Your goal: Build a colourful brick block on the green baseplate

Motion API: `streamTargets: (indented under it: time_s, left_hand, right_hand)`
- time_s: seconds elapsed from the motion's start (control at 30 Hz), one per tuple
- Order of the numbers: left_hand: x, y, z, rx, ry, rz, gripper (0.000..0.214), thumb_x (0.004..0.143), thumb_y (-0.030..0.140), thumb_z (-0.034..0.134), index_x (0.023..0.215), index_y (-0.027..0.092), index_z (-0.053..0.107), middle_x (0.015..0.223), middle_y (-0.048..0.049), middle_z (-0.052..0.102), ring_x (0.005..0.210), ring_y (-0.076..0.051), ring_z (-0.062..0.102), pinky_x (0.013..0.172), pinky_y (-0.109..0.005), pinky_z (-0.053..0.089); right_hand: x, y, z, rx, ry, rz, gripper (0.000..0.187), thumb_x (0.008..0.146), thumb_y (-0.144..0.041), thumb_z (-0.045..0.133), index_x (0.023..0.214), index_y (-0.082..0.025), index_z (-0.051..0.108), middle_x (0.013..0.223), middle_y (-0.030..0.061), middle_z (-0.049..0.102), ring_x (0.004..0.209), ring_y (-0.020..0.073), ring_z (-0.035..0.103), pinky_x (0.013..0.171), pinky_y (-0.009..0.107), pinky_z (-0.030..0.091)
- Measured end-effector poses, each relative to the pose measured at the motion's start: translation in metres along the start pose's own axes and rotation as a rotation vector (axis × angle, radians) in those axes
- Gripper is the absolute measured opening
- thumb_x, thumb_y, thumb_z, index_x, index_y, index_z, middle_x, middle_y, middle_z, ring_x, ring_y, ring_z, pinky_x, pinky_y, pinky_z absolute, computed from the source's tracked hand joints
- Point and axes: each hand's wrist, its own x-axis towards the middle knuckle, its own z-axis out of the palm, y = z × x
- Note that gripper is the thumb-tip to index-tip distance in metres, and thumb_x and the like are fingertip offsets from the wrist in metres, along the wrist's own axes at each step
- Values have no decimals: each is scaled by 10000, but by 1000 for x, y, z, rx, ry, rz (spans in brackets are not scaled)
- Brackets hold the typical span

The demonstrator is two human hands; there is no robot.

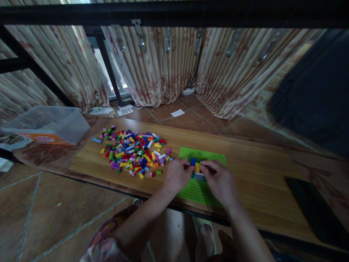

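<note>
A green baseplate [203,154] lies on a wooden board [245,160]. Both my hands meet over its middle. My left hand [177,176] and my right hand [219,182] have their fingers pinched together on a small build of bricks [196,168], blue, yellow and pale, that stands on the plate. Just left of my hands, a pile of several loose coloured bricks [133,151] is spread on the board.
A clear plastic box [46,123] with an orange label stands at the far left. A dark flat object [313,207] lies at the board's right end. Curtains hang behind, papers lie on the tiled floor, and my feet show under the board.
</note>
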Motion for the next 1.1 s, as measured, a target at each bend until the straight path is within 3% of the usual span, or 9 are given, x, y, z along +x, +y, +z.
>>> streamTargets:
  time_s: [0.27,0.47,0.63,0.77,0.93,1.1]
  left_hand:
    - [0,5,3,58,38,-57,131,774,230,620,737,173,732,738,-49,725,684,-177,639,647,-273,457]
    - [2,5,4,70,47,-116,120,742,226,618,717,188,730,725,-49,718,695,-194,642,639,-282,459]
    - [6,6,2,53,32,-104,108,711,183,622,654,198,713,677,-29,698,685,-187,630,627,-275,454]
    - [7,4,0,30,15,-75,110,711,183,626,630,194,700,636,-12,677,656,-168,610,615,-258,439]
    - [4,0,-8,-39,-21,-12,248,804,272,577,588,184,661,525,15,575,552,-135,526,559,-246,387]
    - [3,-8,-39,-155,4,73,276,835,297,528,604,177,620,514,44,508,517,-105,451,522,-226,332]
  right_hand:
    - [-3,2,6,-19,-49,-59,253,880,-367,524,886,-232,738,892,48,680,811,183,631,745,327,479]
    - [-4,-3,8,-172,-105,-139,257,892,-278,493,869,-244,747,898,52,663,809,190,606,752,333,463]
    - [-4,-7,8,-271,-133,-191,274,895,-235,470,833,-240,737,818,49,644,803,204,588,751,344,444]
    - [-5,-5,10,-212,-113,-185,274,900,-263,469,837,-239,735,856,51,661,790,193,604,750,338,451]
    - [-5,-3,5,-80,20,-66,280,887,-370,505,890,-204,730,867,64,686,789,200,624,743,341,474]
    - [-1,-6,-1,26,235,34,312,857,-430,537,875,-181,725,894,81,714,760,193,639,724,340,499]
